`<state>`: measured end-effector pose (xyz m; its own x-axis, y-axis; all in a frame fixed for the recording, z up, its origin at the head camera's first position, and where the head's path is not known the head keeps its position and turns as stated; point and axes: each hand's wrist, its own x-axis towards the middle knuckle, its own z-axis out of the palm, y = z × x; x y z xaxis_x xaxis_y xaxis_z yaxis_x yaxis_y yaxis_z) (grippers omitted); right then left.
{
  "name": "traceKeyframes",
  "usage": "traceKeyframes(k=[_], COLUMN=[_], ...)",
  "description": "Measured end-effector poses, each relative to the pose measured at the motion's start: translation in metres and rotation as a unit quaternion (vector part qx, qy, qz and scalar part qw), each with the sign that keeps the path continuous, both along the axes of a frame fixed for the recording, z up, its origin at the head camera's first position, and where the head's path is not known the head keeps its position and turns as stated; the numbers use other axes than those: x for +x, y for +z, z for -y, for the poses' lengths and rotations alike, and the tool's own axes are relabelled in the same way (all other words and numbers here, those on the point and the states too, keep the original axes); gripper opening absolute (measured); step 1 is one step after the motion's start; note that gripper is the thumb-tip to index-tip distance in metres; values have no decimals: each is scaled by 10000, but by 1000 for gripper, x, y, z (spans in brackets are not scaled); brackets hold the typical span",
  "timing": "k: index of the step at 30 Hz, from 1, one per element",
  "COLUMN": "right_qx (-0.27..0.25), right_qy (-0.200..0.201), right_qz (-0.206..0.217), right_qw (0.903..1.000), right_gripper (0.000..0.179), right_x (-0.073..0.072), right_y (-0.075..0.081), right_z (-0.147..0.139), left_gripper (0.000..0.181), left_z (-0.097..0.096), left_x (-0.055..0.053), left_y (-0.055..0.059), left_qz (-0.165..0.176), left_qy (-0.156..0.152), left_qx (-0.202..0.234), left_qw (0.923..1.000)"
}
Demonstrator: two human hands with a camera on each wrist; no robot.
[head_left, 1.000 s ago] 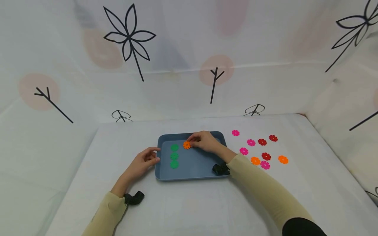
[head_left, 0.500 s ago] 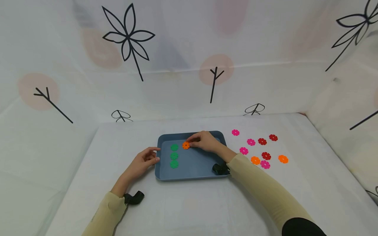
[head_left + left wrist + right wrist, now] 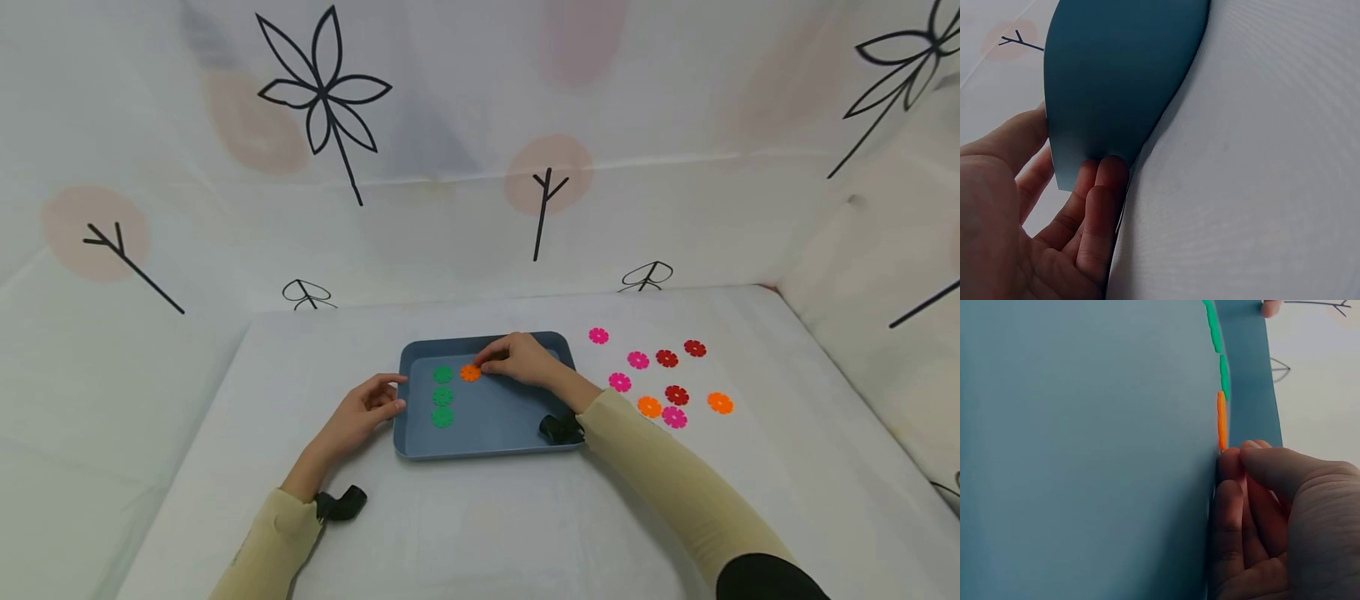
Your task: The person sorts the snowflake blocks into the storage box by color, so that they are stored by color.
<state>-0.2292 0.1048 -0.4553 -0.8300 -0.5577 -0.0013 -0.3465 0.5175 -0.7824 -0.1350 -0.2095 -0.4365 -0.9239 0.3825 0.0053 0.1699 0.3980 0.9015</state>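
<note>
Orange disc (image 3: pixel 469 373) in far half of tray (image 3: pixel 495 427), right hand (image 3: pixel 519 360) pinching its right edge; I've floor room nearside; left hand (image 3: pixel 366 415) fingers relaxed against left rim; black wrist device (image 3: pixel 558 430) partly hides near-right corner

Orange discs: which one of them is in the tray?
The orange disc touched by the right hand, beside the farthest green disc. The other two orange discs lie outside the tray, on the table.
</note>
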Motion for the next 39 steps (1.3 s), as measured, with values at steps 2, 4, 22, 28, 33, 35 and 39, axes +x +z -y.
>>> traceKeyframes(k=[2,4,22,28,33,35,39], right_qx=[-15,-28,-584,-491,-259,-153,41], right_qy=[22,42,58,-421,-834,-1005,-1235], right_qz=[-5,17,285,113,42,37,115], right_qw=[10000,10000,9979,9978,9962,9948,9923], right_gripper=[17,17,28,26,26,27,28], right_x=[0,-1,0,1,8,10,16], right_y=[0,1,28,36,40,39,34], right_z=[0,-1,-32,-65,-100,-114,-138], left_gripper=[42,42,42,42,43,43,43], left_z=[0,0,-2,-2,-3,-3,-2], left_x=[0,0,0,0,2,2,2], left_y=[0,1,0,1,2,3,4], left_qz=[-4,-8,64,54,29,25,12], left_qy=[-3,-11,-56,-31,3,18,57], left_qx=[4,8,42,0,-45,-59,-76], left_qw=[10000,10000,10000,10000,10000,10000,10000])
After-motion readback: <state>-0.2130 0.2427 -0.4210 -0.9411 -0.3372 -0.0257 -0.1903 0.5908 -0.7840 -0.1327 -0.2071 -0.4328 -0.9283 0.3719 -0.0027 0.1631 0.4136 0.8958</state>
